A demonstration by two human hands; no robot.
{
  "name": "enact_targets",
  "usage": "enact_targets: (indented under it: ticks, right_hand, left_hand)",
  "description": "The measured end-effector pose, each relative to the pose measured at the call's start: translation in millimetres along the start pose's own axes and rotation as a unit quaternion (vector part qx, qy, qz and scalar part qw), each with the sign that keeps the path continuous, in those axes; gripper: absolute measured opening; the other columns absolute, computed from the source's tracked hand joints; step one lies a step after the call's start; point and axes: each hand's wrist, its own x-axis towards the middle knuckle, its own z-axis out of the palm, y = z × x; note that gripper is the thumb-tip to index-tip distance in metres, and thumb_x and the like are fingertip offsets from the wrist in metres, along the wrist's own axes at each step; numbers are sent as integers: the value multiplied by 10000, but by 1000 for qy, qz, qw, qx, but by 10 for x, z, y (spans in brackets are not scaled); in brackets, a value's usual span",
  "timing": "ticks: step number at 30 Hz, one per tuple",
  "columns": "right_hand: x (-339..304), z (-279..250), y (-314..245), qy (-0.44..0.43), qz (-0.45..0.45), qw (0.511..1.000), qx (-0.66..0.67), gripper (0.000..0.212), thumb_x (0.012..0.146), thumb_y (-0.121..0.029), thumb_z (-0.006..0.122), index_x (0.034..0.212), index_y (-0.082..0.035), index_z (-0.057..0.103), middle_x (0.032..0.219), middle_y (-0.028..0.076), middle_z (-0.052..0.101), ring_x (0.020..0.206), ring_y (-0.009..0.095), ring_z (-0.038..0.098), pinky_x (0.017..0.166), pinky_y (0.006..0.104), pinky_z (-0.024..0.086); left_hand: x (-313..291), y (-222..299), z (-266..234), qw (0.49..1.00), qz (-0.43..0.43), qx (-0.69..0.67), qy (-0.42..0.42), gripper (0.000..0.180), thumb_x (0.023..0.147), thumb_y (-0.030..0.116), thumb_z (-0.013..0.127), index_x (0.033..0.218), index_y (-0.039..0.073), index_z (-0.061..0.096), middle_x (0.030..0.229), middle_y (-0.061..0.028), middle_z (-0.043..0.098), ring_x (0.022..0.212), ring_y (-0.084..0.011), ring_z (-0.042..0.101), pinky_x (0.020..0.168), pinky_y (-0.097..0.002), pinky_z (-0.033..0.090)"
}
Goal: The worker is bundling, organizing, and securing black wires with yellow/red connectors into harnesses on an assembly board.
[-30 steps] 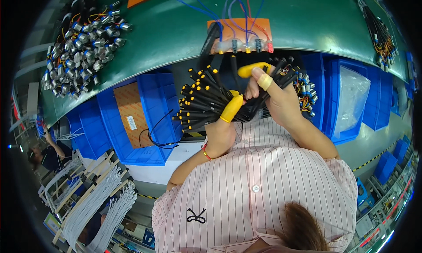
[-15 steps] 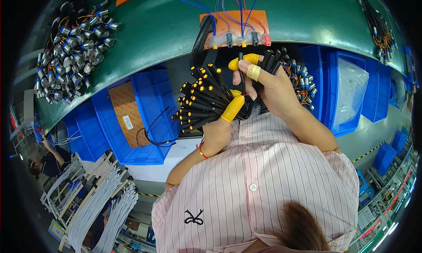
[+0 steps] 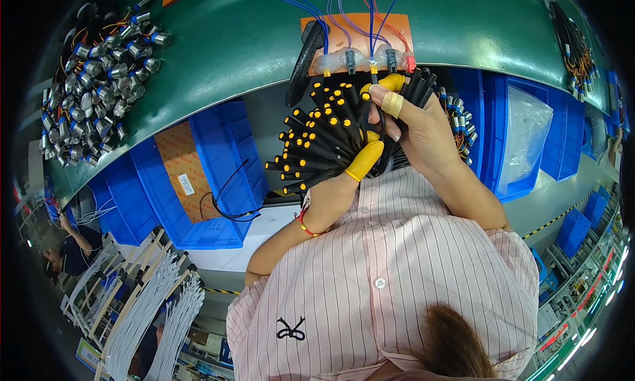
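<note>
My left hand, with yellow finger cots on its fingers, is closed around a thick bundle of black cables whose cut ends show yellow. My right hand has tan tape round the thumb and a yellow cot on a finger. It pinches one black cable from the bundle, the tip at the middle yellow contact of an orange test board; whether it touches I cannot tell. More black cable ends stick out behind the right fingers. Blue, purple and red wires run into the board's clear glue.
Silver cylindrical parts with wires are heaped on the green table at left; another wired bunch lies at right. Blue bins stand below the table edge. A black padded bar juts beside the board.
Both hands and the cable bundle have shifted slightly right relative to my shirt. The right thumb has moved, and the pinched cable tip is closer to the middle contact.
</note>
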Motion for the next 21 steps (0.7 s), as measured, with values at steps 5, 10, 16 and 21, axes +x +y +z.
enact_targets:
  ticks: [5,10,16,21]
  right_hand:
    - [-8,29,-19,16,3,1000,23,159,855,-170,668,847,-12,648,681,45,623,500,50,445,505,189,339]
    - [11,34,-32,17,35,995,92,160,858,-179,671,854,-20,648,663,39,607,505,54,421,535,190,346]
    - [67,-14,-1,-14,21,998,56,197,869,-219,663,858,-23,643,645,22,571,525,64,456,546,220,406]
    - [-10,44,8,-15,31,998,45,255,912,-275,614,933,-21,604,708,28,577,593,102,533,565,256,460]
  left_hand:
    - [25,14,11,994,-33,-101,-17,305,933,93,555,1233,83,605,1233,-63,593,1089,-180,583,960,-274,424]
    - [117,89,139,992,-6,-95,80,196,864,10,636,1052,-30,598,1018,-80,627,902,-157,611,825,-288,487]
    - [146,97,180,965,-43,-224,131,207,861,9,636,1062,-14,595,1036,-79,611,919,-172,605,826,-306,494]
    - [179,173,171,927,-51,-340,152,133,899,49,589,1028,18,586,992,-67,579,904,-163,554,858,-333,455]
